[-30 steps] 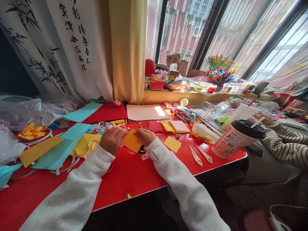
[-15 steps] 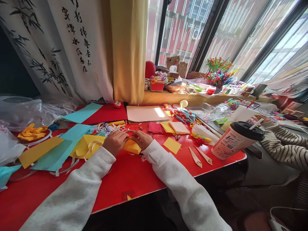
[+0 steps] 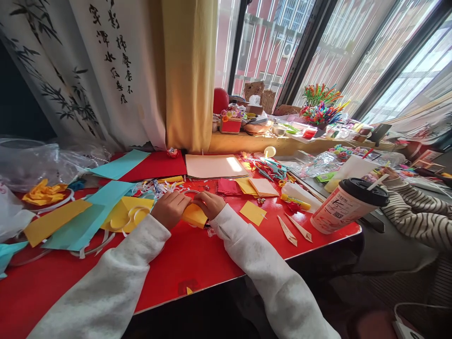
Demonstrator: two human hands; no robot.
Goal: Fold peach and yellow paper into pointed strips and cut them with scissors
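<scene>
My left hand (image 3: pixel 171 208) and my right hand (image 3: pixel 212 205) meet over the red table (image 3: pixel 187 263), fingers closed in a pinch. Between them arches a thin white strip (image 3: pixel 191 191), its ends hidden in my fingers. Just below lies a folded piece of yellow paper (image 3: pixel 195 215), partly covered by the hands. Left of my left hand is a yellow sheet (image 3: pixel 123 214) with a curled white strip on it. A small yellow square (image 3: pixel 253 213) rests to the right of my right hand, near two folded beige paper pieces (image 3: pixel 287 230).
A lidded paper cup (image 3: pixel 332 209) with a straw stands by the table's right edge. A glue stick (image 3: pixel 295 202) lies near it. Turquoise paper (image 3: pixel 90 221) and a yellow paper flower (image 3: pixel 45 193) are on the left. Another person's striped sleeve (image 3: pixel 416 214) shows at right.
Both hands keep their pinch on the white strip, almost in the same place. The left side of the view has shifted slightly.
</scene>
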